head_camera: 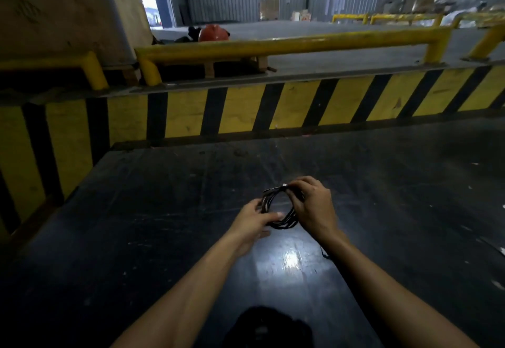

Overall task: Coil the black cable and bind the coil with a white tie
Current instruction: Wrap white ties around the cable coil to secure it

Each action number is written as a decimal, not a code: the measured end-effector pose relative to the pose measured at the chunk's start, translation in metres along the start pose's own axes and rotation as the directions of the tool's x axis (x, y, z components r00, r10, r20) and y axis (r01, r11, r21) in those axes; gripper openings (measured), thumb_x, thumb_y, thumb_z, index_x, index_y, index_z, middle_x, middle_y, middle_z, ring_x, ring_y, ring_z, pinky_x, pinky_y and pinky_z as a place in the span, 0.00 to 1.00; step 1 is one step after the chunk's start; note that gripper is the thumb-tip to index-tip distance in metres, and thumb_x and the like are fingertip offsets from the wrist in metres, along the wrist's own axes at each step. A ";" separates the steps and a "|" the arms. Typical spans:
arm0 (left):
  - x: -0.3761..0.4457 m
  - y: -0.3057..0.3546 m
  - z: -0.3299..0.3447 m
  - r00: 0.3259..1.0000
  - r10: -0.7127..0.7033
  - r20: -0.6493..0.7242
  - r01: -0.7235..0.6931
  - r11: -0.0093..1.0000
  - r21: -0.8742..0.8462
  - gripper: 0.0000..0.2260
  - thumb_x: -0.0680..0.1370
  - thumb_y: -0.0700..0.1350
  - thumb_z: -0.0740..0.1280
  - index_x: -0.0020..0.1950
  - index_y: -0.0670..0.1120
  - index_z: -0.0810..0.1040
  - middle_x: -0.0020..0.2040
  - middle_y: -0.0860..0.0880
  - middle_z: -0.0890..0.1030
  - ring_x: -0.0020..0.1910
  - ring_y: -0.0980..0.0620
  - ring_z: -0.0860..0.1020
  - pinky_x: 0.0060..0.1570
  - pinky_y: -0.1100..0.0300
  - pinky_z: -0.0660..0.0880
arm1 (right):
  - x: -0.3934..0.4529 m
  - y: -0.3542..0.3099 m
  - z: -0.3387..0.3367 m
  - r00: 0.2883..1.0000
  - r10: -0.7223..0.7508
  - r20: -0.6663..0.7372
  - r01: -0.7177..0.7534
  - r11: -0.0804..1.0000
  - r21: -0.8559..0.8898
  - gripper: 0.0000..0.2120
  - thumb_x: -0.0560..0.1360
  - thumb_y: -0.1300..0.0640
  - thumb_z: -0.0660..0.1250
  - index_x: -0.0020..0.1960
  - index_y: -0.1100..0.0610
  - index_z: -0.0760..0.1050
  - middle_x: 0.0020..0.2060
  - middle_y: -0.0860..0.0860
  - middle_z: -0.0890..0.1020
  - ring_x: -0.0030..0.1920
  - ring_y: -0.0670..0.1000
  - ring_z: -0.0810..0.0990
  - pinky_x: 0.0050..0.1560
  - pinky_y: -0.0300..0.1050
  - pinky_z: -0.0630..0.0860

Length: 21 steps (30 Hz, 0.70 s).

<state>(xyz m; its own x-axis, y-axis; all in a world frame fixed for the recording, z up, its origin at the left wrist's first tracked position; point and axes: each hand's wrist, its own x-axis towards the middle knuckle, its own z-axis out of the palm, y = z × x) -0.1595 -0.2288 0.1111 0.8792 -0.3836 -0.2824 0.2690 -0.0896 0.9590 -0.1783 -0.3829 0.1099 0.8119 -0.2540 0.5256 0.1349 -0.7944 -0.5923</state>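
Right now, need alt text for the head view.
Two bare hands hold a coiled black cable above a dark floor: left hand at its lower edge, right hand pinching the top near a small white tie. A yellow-and-black striped barrier crosses behind.

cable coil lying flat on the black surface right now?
No: both the left hand and right hand hold the black cable coil up off the surface.

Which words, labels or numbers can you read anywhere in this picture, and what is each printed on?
None can be read.
Dark marking on the wooden crate: too blurred.
Distant cartons by the far wall: print too small.
Black cable coil and white tie: no text visible.
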 end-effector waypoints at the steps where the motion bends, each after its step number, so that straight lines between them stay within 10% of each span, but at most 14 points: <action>1: 0.002 -0.009 0.000 0.999 -0.040 -0.032 0.039 0.998 -0.041 0.17 0.70 0.40 0.72 0.58 0.44 0.75 0.53 0.44 0.82 0.52 0.46 0.81 0.49 0.50 0.76 | -0.005 0.006 0.006 0.999 0.030 0.023 -0.030 0.999 0.016 0.06 0.72 0.57 0.70 0.48 0.56 0.82 0.46 0.51 0.82 0.46 0.53 0.80 0.46 0.58 0.78; 6: 0.009 -0.039 0.004 0.981 -0.145 -0.125 0.114 0.968 -0.224 0.13 0.74 0.34 0.68 0.58 0.39 0.73 0.40 0.45 0.80 0.39 0.49 0.79 0.48 0.50 0.78 | -0.029 0.034 0.029 0.983 0.084 0.162 -0.096 0.993 0.069 0.06 0.73 0.56 0.70 0.48 0.57 0.82 0.45 0.52 0.82 0.44 0.50 0.80 0.47 0.51 0.78; 10: 0.018 -0.060 0.002 0.968 -0.173 -0.183 0.144 0.976 -0.162 0.13 0.73 0.32 0.68 0.56 0.41 0.73 0.41 0.47 0.79 0.37 0.51 0.79 0.44 0.52 0.78 | -0.043 0.065 0.032 0.947 0.262 0.186 -0.298 0.933 0.200 0.06 0.74 0.55 0.69 0.48 0.57 0.80 0.45 0.52 0.81 0.42 0.46 0.78 0.41 0.27 0.69; 15: 0.022 -0.080 -0.009 0.952 -0.194 -0.237 0.160 0.975 -0.155 0.20 0.72 0.32 0.69 0.62 0.41 0.71 0.45 0.42 0.79 0.40 0.46 0.79 0.53 0.37 0.77 | -0.055 0.155 0.042 0.729 0.607 0.315 -0.606 0.787 -0.115 0.13 0.73 0.59 0.66 0.57 0.61 0.77 0.56 0.61 0.80 0.52 0.60 0.80 0.52 0.46 0.74; 21: 0.023 -0.082 -0.017 0.961 -0.173 -0.216 0.131 0.972 -0.193 0.24 0.71 0.33 0.70 0.63 0.50 0.71 0.46 0.42 0.78 0.38 0.48 0.79 0.45 0.49 0.79 | -0.071 0.180 0.055 0.573 0.743 0.345 -0.673 0.667 -0.320 0.17 0.71 0.47 0.65 0.54 0.57 0.76 0.54 0.59 0.81 0.57 0.62 0.78 0.59 0.53 0.73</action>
<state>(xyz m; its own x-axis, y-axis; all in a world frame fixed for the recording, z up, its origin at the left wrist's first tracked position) -0.1544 -0.2152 0.0256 0.8834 -0.1546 -0.4424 0.4530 0.0402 0.8906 -0.1810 -0.4773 -0.0672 0.7614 -0.5455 -0.3502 -0.6381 -0.5357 -0.5530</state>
